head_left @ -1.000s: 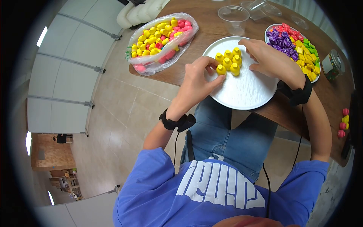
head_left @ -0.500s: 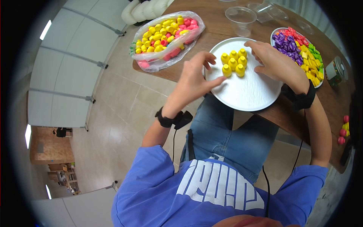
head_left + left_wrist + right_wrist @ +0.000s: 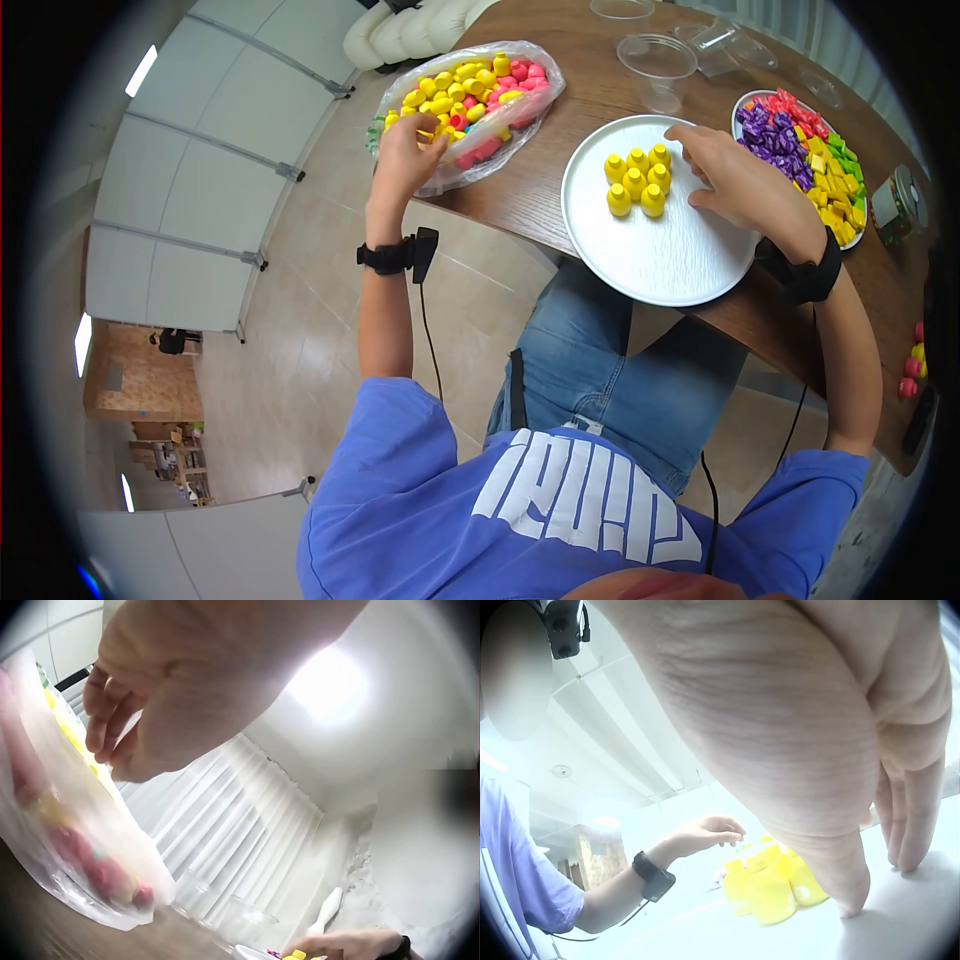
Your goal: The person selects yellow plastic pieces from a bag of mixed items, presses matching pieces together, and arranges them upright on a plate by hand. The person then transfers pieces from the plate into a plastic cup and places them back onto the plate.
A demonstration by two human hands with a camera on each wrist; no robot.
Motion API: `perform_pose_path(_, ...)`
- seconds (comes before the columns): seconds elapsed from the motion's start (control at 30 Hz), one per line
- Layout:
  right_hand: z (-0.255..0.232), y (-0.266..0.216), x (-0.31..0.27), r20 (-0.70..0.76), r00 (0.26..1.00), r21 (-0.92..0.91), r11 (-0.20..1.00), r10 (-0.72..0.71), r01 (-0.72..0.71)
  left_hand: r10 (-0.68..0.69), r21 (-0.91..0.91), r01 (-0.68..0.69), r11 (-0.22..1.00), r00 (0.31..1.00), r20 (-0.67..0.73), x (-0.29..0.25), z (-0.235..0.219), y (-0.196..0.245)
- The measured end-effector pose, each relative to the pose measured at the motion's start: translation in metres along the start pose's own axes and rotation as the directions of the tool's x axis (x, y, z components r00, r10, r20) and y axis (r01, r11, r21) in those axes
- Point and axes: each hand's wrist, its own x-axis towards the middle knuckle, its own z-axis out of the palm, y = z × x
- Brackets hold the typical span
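Several small yellow bottle-shaped pieces stand upright in a tight group on a round white plate. My right hand is beside the group, fingers bent downward and holding nothing. In the right wrist view, the thumb and fingertips of the right hand come down to the plate's surface. My left hand hovers at the near left edge of a clear plastic bag full of yellow and pink pieces. Nothing shows between the loosely bent fingers of the left hand.
Right of the plate stands a dish of purple, red, yellow and green wrapped pieces. Behind are a clear plastic cup and other clear containers. A lidded jar and pink and yellow pieces lie toward the table's right edge.
My left hand has left the yellow group on the plate and swung left to the plastic bag. The right hand stays beside the group. The whole head view has shifted slightly.
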Motion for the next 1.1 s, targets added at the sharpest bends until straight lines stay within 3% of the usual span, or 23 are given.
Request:
perform_pose_path(0.17,0.000,-0.002,-0.002,0.006,1.000,0.016,1.000,0.023,-0.023,0.027,0.018,-0.027,0.999,1.000,0.004,-0.003,0.016,-0.007)
perform_pose_path(0.23,-0.001,-0.003,-0.002,-0.002,1.000,0.014,1.000,0.017,-0.017,0.056,0.019,-0.055,0.998,0.997,-0.051,-0.004,0.021,-0.005)
perform_pose_path(0.33,0.001,-0.001,-0.001,-0.012,1.000,0.000,1.000,0.021,-0.021,0.103,-0.056,-0.123,0.991,0.956,-0.273,-0.015,0.012,0.036)
perform_pose_path(0.37,0.003,0.001,-0.001,-0.017,1.000,0.002,1.000,0.019,-0.019,0.106,-0.057,-0.125,0.991,0.958,-0.266,-0.025,0.009,0.060)
perform_pose_path(0.43,0.005,0.004,0.001,-0.017,1.000,0.004,1.000,0.016,-0.016,0.004,-0.415,-0.045,0.909,0.995,-0.100,-0.045,0.006,0.103)
perform_pose_path(0.47,0.006,0.004,0.001,-0.021,1.000,0.000,1.000,0.013,-0.013,0.001,-0.418,-0.042,0.908,0.995,-0.098,-0.053,0.010,0.114)
perform_pose_path(0.53,0.006,0.005,0.001,-0.020,1.000,-0.007,1.000,0.010,-0.010,0.222,-0.537,-0.185,0.823,0.975,0.003,-0.063,0.018,0.130)
perform_pose_path(0.63,0.006,0.004,0.000,-0.024,1.000,-0.008,1.000,-0.004,0.004,0.252,-0.594,-0.164,0.788,0.965,0.067,-0.070,0.032,0.146)
perform_pose_path(0.87,0.005,0.004,0.000,-0.031,0.999,-0.003,1.000,-0.013,0.012,0.237,-0.518,-0.156,0.841,0.967,0.093,-0.069,0.037,0.158)
perform_pose_path(1.1,0.009,0.008,0.001,-0.047,0.998,-0.004,1.000,-0.031,0.031,0.256,-0.558,-0.163,0.814,0.962,0.092,-0.072,0.038,0.163)
